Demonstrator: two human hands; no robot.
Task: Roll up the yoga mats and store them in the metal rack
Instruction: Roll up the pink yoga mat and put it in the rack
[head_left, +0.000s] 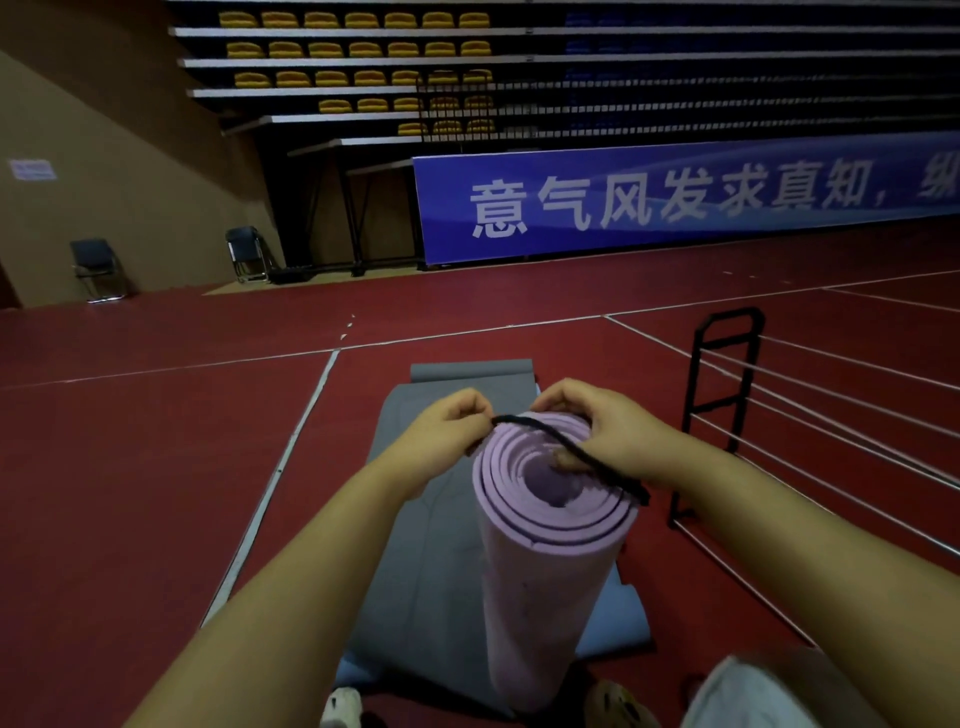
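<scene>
A rolled purple yoga mat (540, 582) stands almost upright in front of me, its spiral end facing up. A black cord (571, 449) stretches across that top end. My left hand (447, 431) pinches the cord's left end at the roll's rim. My right hand (608, 431) grips the top of the roll, its thumb pressing the cord near the centre. Under the roll, grey yoga mats (436, 519) lie flat and stacked on the red floor. The metal rack (727, 374), black-framed with white rails, stands to the right.
A blue banner (675, 197) runs along the base of the bleachers at the back. Two folding chairs (249, 254) stand by the left wall. My shoes (343, 706) and knee show at the bottom edge. Red floor with white lines surrounds the mats.
</scene>
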